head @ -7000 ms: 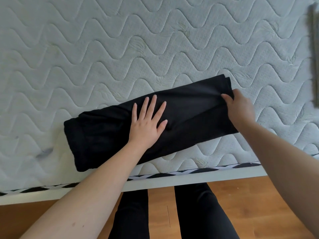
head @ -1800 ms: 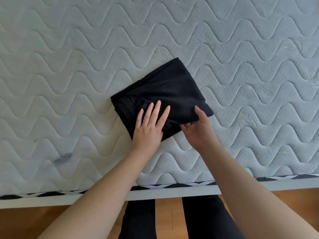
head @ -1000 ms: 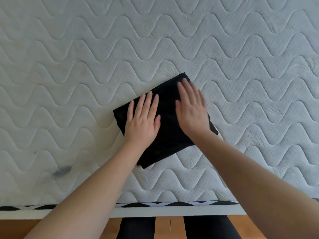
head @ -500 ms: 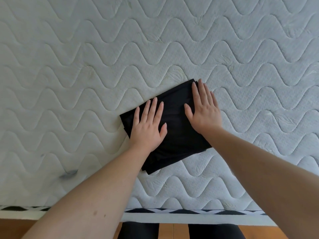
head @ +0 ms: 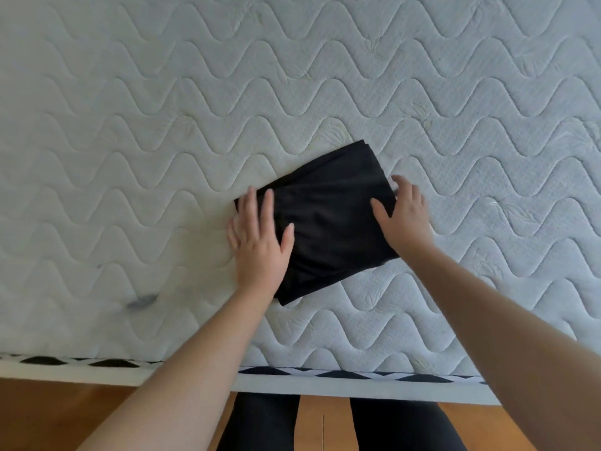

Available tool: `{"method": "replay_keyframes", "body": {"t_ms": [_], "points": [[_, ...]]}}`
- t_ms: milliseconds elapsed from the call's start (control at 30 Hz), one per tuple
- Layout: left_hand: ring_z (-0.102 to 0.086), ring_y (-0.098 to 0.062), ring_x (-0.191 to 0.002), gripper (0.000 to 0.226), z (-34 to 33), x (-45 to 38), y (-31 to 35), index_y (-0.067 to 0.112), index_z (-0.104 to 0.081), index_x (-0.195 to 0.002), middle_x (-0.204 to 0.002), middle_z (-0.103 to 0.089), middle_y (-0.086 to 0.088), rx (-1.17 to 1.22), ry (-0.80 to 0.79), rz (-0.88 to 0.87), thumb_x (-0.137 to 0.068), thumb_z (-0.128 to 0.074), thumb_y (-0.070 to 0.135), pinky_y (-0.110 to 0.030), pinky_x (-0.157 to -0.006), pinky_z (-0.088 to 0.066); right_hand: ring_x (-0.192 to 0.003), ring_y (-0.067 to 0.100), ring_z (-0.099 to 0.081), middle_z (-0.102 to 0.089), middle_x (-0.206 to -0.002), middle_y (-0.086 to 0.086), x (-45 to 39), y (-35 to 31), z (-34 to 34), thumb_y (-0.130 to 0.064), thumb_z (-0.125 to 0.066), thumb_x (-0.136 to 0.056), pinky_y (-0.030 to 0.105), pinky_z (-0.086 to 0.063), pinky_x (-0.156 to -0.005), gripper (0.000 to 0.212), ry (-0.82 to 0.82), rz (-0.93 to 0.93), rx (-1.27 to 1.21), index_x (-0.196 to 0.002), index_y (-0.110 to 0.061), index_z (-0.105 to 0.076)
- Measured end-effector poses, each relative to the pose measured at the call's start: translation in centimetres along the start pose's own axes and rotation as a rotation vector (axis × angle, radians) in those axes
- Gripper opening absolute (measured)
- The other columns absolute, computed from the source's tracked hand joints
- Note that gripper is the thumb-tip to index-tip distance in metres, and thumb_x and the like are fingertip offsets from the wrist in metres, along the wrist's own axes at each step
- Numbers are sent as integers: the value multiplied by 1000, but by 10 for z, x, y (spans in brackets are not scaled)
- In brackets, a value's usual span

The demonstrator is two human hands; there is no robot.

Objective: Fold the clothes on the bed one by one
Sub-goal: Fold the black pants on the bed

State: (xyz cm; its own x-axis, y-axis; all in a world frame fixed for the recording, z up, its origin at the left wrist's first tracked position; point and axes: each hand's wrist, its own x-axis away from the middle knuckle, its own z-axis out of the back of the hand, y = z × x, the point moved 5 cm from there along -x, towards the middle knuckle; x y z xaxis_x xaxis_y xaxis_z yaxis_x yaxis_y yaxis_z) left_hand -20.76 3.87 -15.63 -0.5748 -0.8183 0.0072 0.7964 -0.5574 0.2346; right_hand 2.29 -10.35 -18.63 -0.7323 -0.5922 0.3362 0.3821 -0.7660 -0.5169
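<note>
A dark smudge (head: 140,301) marks the quilting at lower left. A wooden floor (head: 58,415) lies below, with black-trousered legs (head: 260,424) standing on it.

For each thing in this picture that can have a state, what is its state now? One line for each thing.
black garment: folded into a compact packet, lying flat on the mattress.
left hand: open, fingers straight, resting on the garment's left edge.
right hand: open, at the garment's right edge.
mattress: bare, quilted, with a dark mark near the left.
</note>
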Motion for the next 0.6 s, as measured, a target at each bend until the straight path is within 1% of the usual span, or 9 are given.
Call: {"method": "replay_keyframes", "body": {"t_ms": [67, 133, 200, 267, 333, 400, 467, 533, 600], "points": [[-38, -32, -137, 73, 3, 22, -16, 13, -29, -152, -151, -36, -16, 286, -22, 369, -93, -59, 44, -50, -109, -36, -117, 25, -51, -54, -126, 7, 4, 13, -1, -44, -55, -95, 39, -42, -98, 53, -40, -87, -71, -137, -14, -44], [-49, -25, -127, 84, -3, 39, -28, 14, -24, -152, -140, -47, -9, 625, -62, 672, -87, -69, 43, -39, -101, -46, -105, 19, -55, -56, -121, 1, -1, 20, -2, -52, -54, -93, 35, -43, -82, 51, -99, -131, -88, -129, -17, -50], [-59, -16, -111, 88, -11, 49, -34, 15, -30, -149, -117, -58, 6, 778, -128, 881, -81, -73, 50, -23, -83, -47, -94, 15, -54, -57, -114, -3, -9, 18, -3, -60, -55, -89, 33, -42, -74, 55, -141, -106, -62, -125, -19, -51], [-60, -12, -100, 86, -19, 51, -38, 17, -39, -141, -105, -58, 13, 825, -214, 998, -75, -76, 57, -21, -77, -42, -91, 16, -55, -57, -110, -6, -15, 15, -3, -65, -56, -85, 34, -45, -73, 60, -173, -81, -74, -125, -21, -49], [-61, -14, -99, 82, -26, 47, -40, 18, -46, -133, -110, -61, 9, 911, -292, 1042, -70, -81, 56, -26, -81, -48, -91, 14, -56, -56, -108, -10, -21, 13, -5, -67, -59, -81, 32, -45, -74, 64, -218, -101, -146, -129, -26, -46], [-66, -17, -102, 61, -30, 41, -41, 22, -60, -116, -111, -67, 7, 981, -393, 1004, -68, -84, 52, -35, -89, -54, -84, 7, -54, -56, -100, -16, -25, 10, -6, -66, -62, -80, 25, -42, -68, 60, -256, -104, -186, -126, -29, -47], [-67, -17, -101, 39, -29, 39, -39, 31, -64, -100, -108, -71, 7, 996, -454, 914, -70, -84, 45, -39, -93, -55, -78, 0, -51, -53, -89, -22, -25, 6, -7, -61, -60, -83, 20, -36, -60, 47, -253, -59, -138, -116, -30, -49], [-66, -11, -100, 36, -23, 38, -35, 33, -64, -102, -108, -69, 11, 946, -399, 804, -73, -83, 41, -36, -92, -54, -74, 0, -50, -52, -84, -21, -18, 3, -5, -56, -55, -87, 20, -34, -58, 36, -216, -10, -93, -110, -29, -48], [-63, 0, -97, 44, -12, 40, -28, 31, -60, -112, -107, -66, 17, 901, -312, 724, -74, -80, 43, -29, -87, -52, -74, 4, -53, -55, -84, -15, -4, 4, 0, -52, -53, -91, 22, -36, -57, 28, -175, 24, -82, -106, -29, -48]]}}
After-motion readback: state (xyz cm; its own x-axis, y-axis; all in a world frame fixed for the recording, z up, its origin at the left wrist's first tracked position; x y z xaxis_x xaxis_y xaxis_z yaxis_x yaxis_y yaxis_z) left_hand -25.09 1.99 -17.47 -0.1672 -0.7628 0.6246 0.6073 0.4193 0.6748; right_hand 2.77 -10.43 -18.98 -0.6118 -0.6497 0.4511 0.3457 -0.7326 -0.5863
